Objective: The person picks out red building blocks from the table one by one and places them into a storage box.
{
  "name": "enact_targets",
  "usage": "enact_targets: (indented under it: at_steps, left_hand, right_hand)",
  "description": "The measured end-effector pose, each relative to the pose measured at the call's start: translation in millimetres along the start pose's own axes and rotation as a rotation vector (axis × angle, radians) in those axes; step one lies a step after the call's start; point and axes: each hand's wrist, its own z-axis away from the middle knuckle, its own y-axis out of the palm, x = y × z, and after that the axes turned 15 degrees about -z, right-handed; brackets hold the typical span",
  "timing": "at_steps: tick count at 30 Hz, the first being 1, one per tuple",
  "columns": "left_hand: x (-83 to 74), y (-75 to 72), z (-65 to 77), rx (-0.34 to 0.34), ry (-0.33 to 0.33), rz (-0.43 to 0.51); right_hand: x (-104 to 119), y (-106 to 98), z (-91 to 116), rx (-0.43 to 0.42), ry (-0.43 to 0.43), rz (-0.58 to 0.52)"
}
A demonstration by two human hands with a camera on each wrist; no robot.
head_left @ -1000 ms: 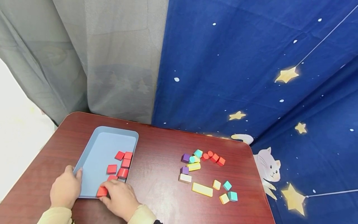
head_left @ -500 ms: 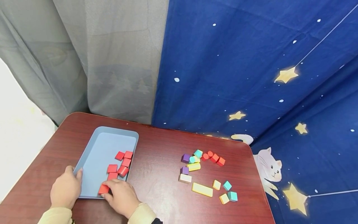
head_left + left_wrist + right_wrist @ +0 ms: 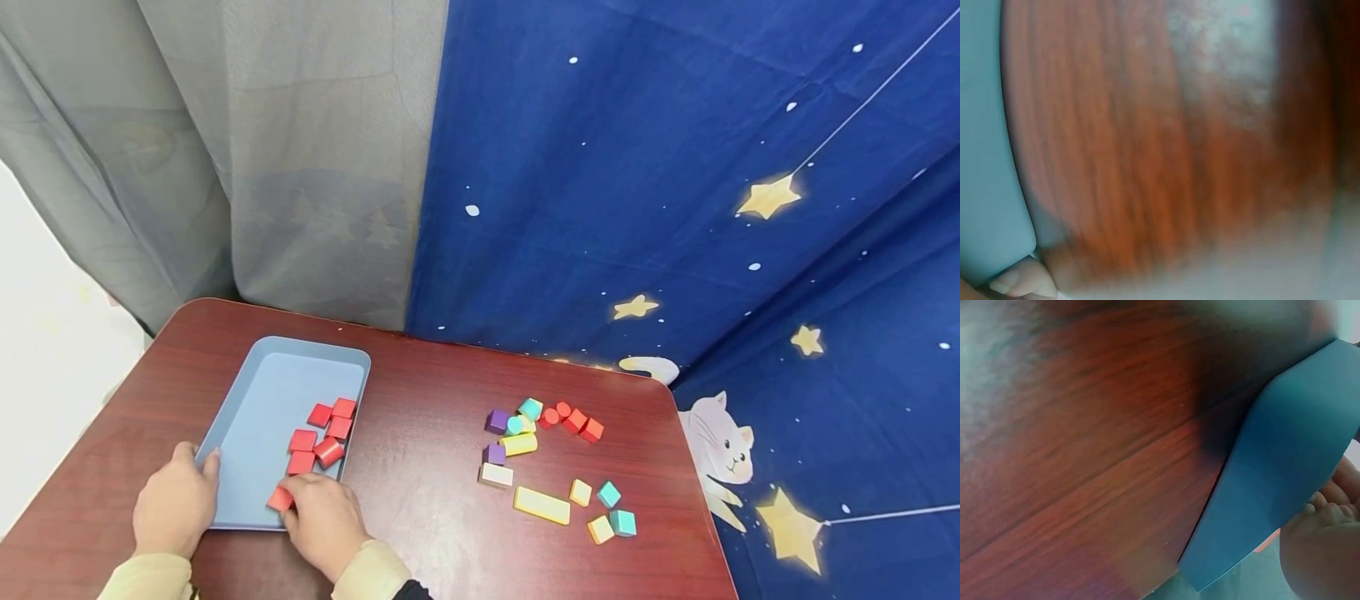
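Note:
A blue-grey tray [image 3: 258, 392] lies at the left of the table with several red blocks in its right half. At its near left corner my left hand [image 3: 176, 504] grips the rim, thumb over the edge. My right hand [image 3: 327, 517] reaches over the near right part and pinches a red block [image 3: 281, 499] between thumb and fingers. Just beyond that are a red square block [image 3: 302, 462] and a curved red block [image 3: 328, 452]. In the right wrist view the tray's outer wall [image 3: 1279, 456] hides most of what the right hand [image 3: 1325, 544] holds.
Across the reddish-brown table [image 3: 420, 400], to the right, lie a long yellow block [image 3: 542, 505], a purple block [image 3: 497, 422], a turquoise block [image 3: 622, 523] and several red pieces [image 3: 575, 421]. Grey and blue curtains [image 3: 525, 167] hang behind the table's far edge.
My right hand has moved slightly away from the near rim, and the red block in it has turned. The square and curved red blocks shifted a little farther up the tray. The left hand stays put.

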Motion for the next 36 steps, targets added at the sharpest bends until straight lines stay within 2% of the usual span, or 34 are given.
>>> enact_targets:
  at_steps: [4,7,12,15,18,22,28,36]
  left_hand:
    - [-0.3,0.3,-0.3,0.008,0.002,0.000]
    - [-0.3,0.2,-0.8,0.014,0.002,0.003]
    - [-0.4,0.2,-1.9,0.003,0.007,0.011]
    - [-0.5,0.9,-2.1,0.012,0.013,0.013]
    - [-0.9,1.8,-1.1,0.029,0.015,0.006]
    - [-1.2,1.9,-0.2,0.037,0.008,0.001]
    - [0.3,0.9,-0.8,0.034,0.001,0.001]
    - [-0.5,0.2,-1.7,0.026,-0.010,0.001]
  right_hand:
    - [-0.4,-0.5,1.0,-0.006,-0.014,-0.002]
    - [-3.5,-0.5,3.8,-0.041,-0.056,-0.058]
    - [-11.9,-2.8,10.6,-0.158,-0.109,-0.296]
    - [-15.3,-6.4,15.5,-0.204,-0.085,-0.455]
    - [-17.8,-10.2,21.5,-0.243,-0.056,-0.558]
    - [-22.9,-16.2,28.6,-0.284,-0.051,-0.583]
    - [-39.5,-27.0,38.2,-0.269,-0.070,-0.564]
    - [-68.7,-36.3,54.8,-0.281,0.024,-0.530]
